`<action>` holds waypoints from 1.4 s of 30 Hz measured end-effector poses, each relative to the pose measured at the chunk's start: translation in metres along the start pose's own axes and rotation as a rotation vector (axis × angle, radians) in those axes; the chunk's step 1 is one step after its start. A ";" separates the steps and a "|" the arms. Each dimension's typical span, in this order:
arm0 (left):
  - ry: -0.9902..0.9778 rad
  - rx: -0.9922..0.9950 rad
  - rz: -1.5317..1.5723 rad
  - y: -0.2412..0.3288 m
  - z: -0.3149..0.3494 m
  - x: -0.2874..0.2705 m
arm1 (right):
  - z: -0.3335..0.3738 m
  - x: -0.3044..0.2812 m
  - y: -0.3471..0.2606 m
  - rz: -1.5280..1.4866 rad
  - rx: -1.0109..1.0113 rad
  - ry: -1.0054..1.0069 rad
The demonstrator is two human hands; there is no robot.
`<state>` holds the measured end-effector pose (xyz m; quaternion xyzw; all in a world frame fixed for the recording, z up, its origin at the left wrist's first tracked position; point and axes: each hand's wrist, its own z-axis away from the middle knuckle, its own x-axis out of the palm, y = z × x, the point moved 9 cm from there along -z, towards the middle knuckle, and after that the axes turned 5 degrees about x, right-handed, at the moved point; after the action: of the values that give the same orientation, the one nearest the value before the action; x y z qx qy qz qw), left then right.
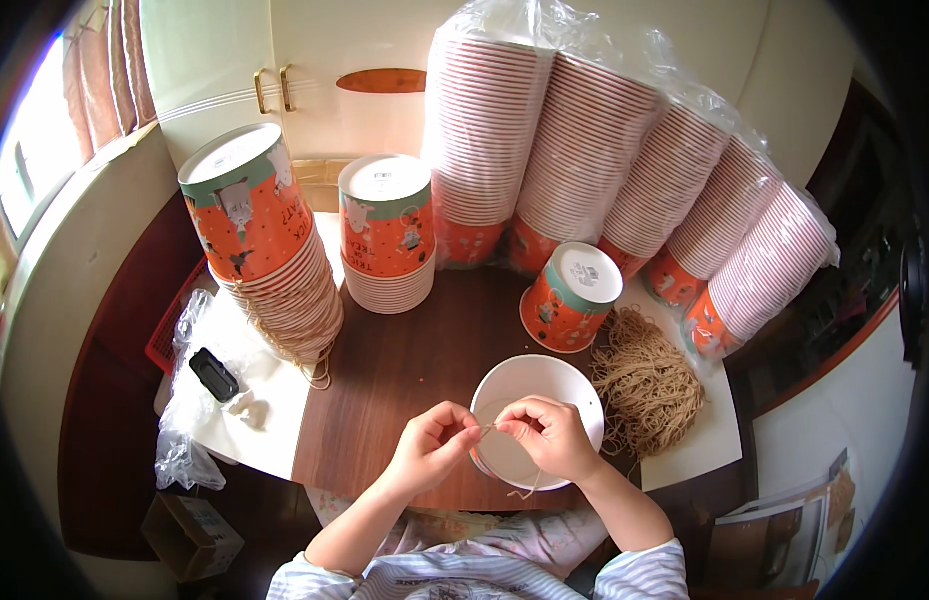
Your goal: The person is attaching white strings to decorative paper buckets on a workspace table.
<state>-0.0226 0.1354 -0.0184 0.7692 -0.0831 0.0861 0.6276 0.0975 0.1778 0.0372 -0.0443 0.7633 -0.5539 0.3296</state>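
Both hands work above a paper bucket (569, 374) whose open mouth faces up and whose white inside shows. A small dark spot sits on its right inner wall. My left hand (434, 445) is closed in a pinch on a thin tan cord (487, 428) at the bucket's left side. Close by, my right hand (552, 438) pinches the same cord with thumb and forefinger. A loose cord end hangs below the right hand over the near rim. Whether the cord runs through the bucket's wall is too small to tell. A heap of tan cords (649, 390) lies just right of the bucket.
An upturned orange bucket (569, 300) stands behind. Two bucket stacks (386, 235) (249, 215) rise at the left, the farther-left one draped with cords. Tall plastic-wrapped stacks (584, 150) line the back right. A black case (214, 374) lies left, near clear plastic (189, 450).
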 end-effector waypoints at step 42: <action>-0.032 0.199 -0.493 0.046 0.001 -0.001 | 0.006 0.004 -0.028 0.026 -0.251 -0.008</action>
<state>-0.0346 0.1256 0.0246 0.8255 0.1056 -0.0740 0.5496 0.0893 0.1603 0.0587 -0.0776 0.8258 -0.4495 0.3317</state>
